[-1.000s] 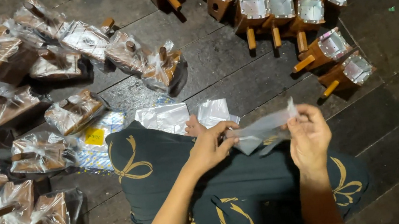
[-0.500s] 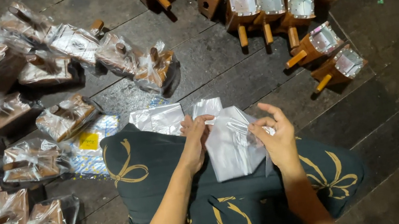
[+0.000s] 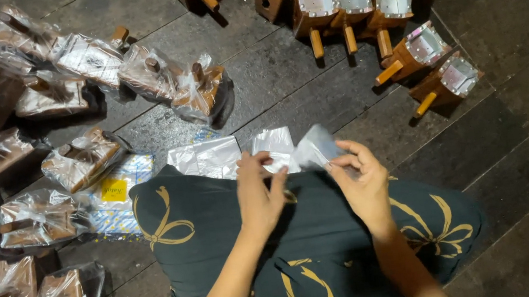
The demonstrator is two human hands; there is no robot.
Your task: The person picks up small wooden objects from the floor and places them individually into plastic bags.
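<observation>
Left hand [image 3: 258, 197]: fingers pinching clear bag [image 3: 295, 151] at its near edge. Right hand [image 3: 362, 180]: thumb and forefinger gripping same bag at its right corner. Bag held over lap, dark cloth [image 3: 222, 242] with gold bows, at centre frame. Flat silver bags [image 3: 206, 157] on floor, 11 o'clock of hands. Pack [image 3: 114, 195] with square yellow label, 9 o'clock, just beside cloth. Wrapped wooden boxes [image 3: 202, 92], clear film, from 8 to 11 o'clock. Unwrapped boxes [image 3: 389, 6] with silver square faces and peg handles, 12 to 2 o'clock.
</observation>
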